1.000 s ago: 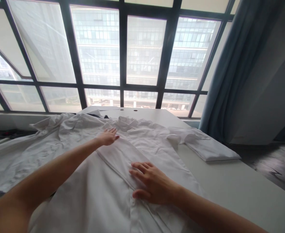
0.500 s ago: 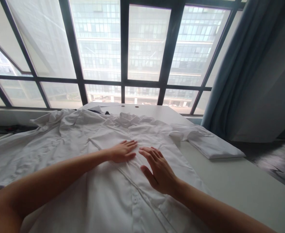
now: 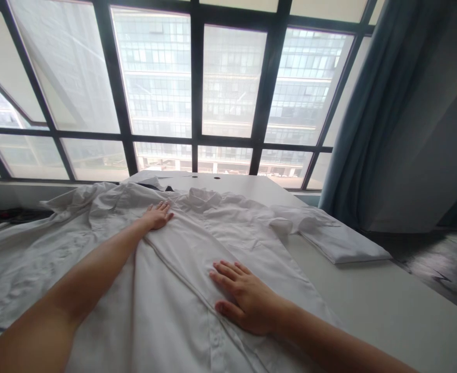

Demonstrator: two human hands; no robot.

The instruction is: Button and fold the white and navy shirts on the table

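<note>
A white button-front shirt point(image 3: 166, 295) lies spread on a pale counter point(image 3: 372, 295), front uppermost, with its collar point(image 3: 201, 199) toward the window point(image 3: 197, 88) and its lower part running off the bottom of the view. The left hand point(image 3: 157, 215) rests on the cloth just left of the collar, and the right hand point(image 3: 247, 298) lies on the shirt front beside the button placket point(image 3: 216, 344). On both hands the fingers point(image 3: 224, 274) are open and spread flat, released and grasping nothing. The shirt looks like light, soft cotton, so it should go limp, slide easily over the counter and bunch or crease at a touch, though it is hardly fragile. The collar, the placket and the shoulders, where the cloth is doubled or seamed, look like the firmest places to take hold. A crumpled sleeve point(image 3: 26, 254) runs out of the frame on the left, and its end is cut off. On the right, a flattened shape point(image 3: 345, 247) seems to be the other sleeve folded over, though the view there is too poor to be sure. Something dark point(image 3: 154, 184) behind the collar is too small to make out.
</note>
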